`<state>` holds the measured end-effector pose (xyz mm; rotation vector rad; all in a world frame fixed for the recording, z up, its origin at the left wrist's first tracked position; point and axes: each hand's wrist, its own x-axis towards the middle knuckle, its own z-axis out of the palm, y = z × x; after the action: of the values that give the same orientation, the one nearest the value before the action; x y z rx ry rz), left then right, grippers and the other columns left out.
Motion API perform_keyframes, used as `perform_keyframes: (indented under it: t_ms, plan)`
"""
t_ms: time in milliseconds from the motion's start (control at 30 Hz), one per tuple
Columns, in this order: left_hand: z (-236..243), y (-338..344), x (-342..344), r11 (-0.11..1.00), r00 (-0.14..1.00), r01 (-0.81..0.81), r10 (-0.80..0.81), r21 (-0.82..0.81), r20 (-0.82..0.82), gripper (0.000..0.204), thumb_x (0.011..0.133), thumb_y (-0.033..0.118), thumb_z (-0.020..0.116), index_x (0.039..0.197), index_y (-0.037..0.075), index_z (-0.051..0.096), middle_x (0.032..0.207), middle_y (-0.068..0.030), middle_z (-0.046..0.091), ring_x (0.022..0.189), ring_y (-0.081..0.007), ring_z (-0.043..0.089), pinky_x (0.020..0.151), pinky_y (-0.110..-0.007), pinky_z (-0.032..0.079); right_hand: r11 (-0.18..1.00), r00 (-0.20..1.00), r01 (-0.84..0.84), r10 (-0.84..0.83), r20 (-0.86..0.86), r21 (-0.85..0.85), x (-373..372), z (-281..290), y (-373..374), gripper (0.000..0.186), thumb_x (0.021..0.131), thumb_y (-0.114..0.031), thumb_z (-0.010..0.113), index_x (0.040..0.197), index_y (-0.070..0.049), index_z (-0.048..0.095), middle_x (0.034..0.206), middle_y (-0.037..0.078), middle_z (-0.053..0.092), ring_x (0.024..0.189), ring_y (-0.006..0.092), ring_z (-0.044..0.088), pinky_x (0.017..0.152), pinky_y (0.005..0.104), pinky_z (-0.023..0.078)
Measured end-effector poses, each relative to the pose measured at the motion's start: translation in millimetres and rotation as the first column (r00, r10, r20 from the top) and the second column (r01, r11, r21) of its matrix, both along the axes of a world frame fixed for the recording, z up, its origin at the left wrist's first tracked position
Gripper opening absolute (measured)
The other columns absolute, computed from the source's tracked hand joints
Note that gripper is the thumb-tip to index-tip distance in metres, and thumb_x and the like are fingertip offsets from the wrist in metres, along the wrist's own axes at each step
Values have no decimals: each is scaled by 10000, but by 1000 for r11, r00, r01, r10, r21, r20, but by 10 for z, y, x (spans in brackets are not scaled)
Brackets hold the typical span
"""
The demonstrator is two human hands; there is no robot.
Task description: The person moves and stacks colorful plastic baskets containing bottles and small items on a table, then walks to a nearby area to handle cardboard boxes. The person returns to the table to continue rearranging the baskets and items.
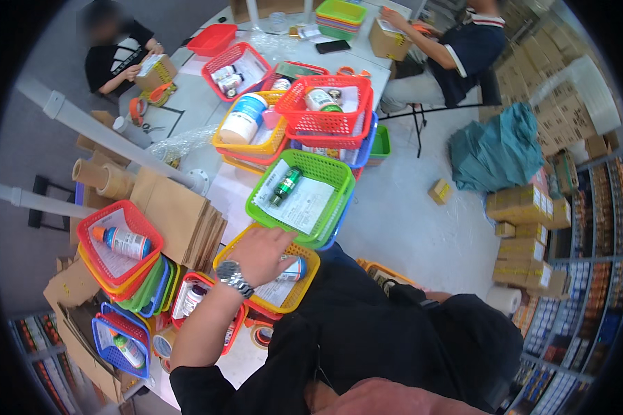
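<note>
My left hand, a metal watch on its wrist, lies over a yellow basket close to my body. Its fingers are stretched and apart, with nothing seen held in them. Partly covered by the hand, a bottle with a blue-and-white label rests in that basket on a printed paper. Just beyond the fingertips is a green basket with a dark green bottle on paper sheets. My right hand does not show.
Red baskets and a yellow one with a white jar stand beyond. Stacked baskets and flat cardboard lie left. Two people handle boxes across the table. Cartons, a green sack and shelves are at right.
</note>
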<state>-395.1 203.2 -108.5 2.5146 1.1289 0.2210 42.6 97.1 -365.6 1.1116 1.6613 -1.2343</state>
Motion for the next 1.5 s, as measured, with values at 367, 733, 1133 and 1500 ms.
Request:
perform_keyframes:
  t_ms: [367, 733, 1133, 1500]
  plan:
    - [-855, -489, -441, 881, 901, -425, 391, -207, -185, 523, 705, 321, 794, 1171, 165, 614, 1098, -58, 628, 1045, -288, 604, 894, -436, 469, 994, 994, -109, 109, 30, 4, 501, -341, 1331, 638, 793, -496, 676, 1323, -150, 590, 1343, 101, 589, 1242, 303, 551, 1058, 402, 428]
    - [-904, -446, -441, 822, 847, -530, 502, -208, -174, 417, 699, 292, 774, 1063, 116, 669, 996, -104, 658, 981, -314, 625, 870, -435, 504, 916, 975, 194, -141, -173, 351, 1039, -234, 2550, 399, 828, -293, 659, 1163, -76, 663, 1054, 157, 707, 1006, 310, 669, 898, 389, 509]
    - [-1120, -2135, -714, 137, 9, -941, 925, -311, 379, 322, 874, 139, 680, 1165, 36, 588, 998, -102, 648, 838, -202, 633, 740, -312, 523, 928, 978, 204, -207, -24, 311, 1461, -363, 2333, 478, 823, -304, 722, 1214, -41, 641, 1027, 137, 707, 896, 227, 671, 823, 335, 527]
    - [-2671, -3083, 254, -369, -368, -837, 926, -404, -83, 449, 771, 182, 717, 1169, 83, 534, 1196, -164, 520, 993, -363, 614, 854, -465, 518, 891, 964, 259, -218, -149, 373, 529, 396, 2343, 445, 843, -263, 683, 1208, -16, 621, 930, 118, 698, 718, 180, 624, 689, 318, 524]
